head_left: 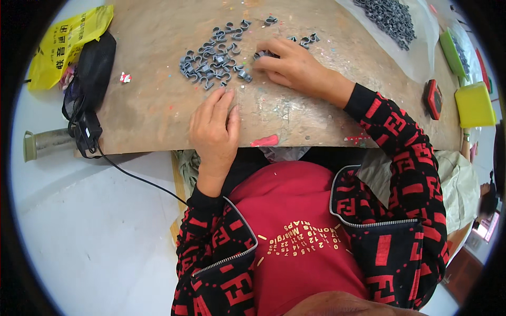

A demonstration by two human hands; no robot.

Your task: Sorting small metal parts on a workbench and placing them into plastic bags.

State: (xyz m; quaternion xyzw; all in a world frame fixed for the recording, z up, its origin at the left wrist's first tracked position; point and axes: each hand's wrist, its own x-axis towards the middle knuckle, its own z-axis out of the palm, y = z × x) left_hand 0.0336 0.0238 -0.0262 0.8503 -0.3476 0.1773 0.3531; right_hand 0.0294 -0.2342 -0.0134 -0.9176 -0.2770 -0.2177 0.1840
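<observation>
Small grey plastic clips (217,59) with open, hooked ends lie in a loose cluster on the wooden table (153,100). My left hand (213,129) rests at the near edge of this cluster, fingers stretched forward and the thumb apart; its fingertips come close to one clip. To the right of the cluster, my right hand (298,66) curls its fingers and thumb around a few grey clips (265,54), partly hidden beneath the hand. Beyond that hand lie several more loose clips (310,40).
A large heap of clips (387,21) sits on clear plastic sheeting at the far right. Along the right side are a red-and-black box (433,100), a yellow container (475,104) and a green tray (453,52). A yellow bag (68,45), black pouch (92,71) and corded adapter (87,126) occupy the left.
</observation>
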